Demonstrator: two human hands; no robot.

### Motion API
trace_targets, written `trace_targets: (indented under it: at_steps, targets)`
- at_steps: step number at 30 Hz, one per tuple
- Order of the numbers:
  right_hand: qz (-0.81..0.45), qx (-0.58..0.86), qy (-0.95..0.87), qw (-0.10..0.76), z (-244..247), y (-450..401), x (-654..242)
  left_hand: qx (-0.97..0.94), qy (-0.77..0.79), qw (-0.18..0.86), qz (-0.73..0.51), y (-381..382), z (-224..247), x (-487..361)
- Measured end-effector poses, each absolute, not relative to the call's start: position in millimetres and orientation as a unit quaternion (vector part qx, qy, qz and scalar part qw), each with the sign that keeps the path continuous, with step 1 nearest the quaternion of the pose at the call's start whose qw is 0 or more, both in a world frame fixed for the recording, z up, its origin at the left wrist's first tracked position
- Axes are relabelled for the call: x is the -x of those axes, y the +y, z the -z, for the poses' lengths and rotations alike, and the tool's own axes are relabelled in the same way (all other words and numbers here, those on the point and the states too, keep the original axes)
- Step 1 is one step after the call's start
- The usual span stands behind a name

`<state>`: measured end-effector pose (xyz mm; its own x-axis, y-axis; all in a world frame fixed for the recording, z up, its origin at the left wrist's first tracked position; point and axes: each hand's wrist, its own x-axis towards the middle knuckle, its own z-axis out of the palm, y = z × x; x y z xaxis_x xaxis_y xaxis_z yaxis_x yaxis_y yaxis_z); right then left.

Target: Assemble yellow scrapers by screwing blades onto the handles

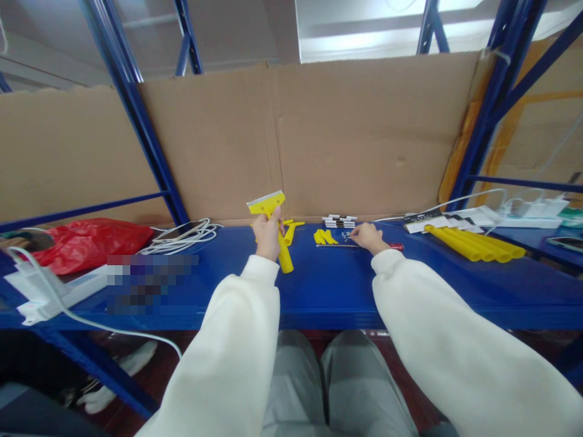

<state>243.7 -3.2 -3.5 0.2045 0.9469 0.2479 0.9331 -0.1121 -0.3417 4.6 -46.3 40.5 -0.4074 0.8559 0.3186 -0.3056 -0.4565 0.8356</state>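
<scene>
A yellow scraper [285, 254] with a metal-edged head is gripped in my left hand [268, 233], its head up and its handle slanting down over the blue shelf. My right hand [368, 237] is closed at the fingertips beside small metal pieces [346, 235]; what it may hold is too small to make out. Just left of these pieces are small yellow parts [325, 237]. A screwdriver [396, 246] lies partly under my right hand, its red handle showing. Behind stands a small stack of black-and-white items [339, 221]. More yellow parts [292, 230] lie behind the scraper handle.
Several yellow tubes [476, 244] lie on the blue shelf [328, 285] at right, by paper cards [421, 221]. At left are a red bag [98, 243], a coiled white cable [186, 237] and a power strip [86, 291]. A cardboard panel [355, 139] closes the back.
</scene>
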Motion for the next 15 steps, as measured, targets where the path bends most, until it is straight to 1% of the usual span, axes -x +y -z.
trace_targets:
  at_steps: [4,8,12,15]
  targets:
    - [-0.017,0.747,-0.631,0.208,4,-2,-243,-0.334,0.342,0.474,-0.740,-49,-40,-6]
    - [-0.017,0.745,-0.634,0.208,5,-1,-243,-0.347,0.372,0.534,-0.675,-46,-33,-11]
    - [-0.020,0.747,-0.635,0.199,4,-1,-242,-0.398,0.417,0.563,-0.592,-44,-22,-19]
    - [-0.017,0.743,-0.640,0.193,5,1,-241,-0.444,0.445,0.546,-0.554,-41,-14,-25]
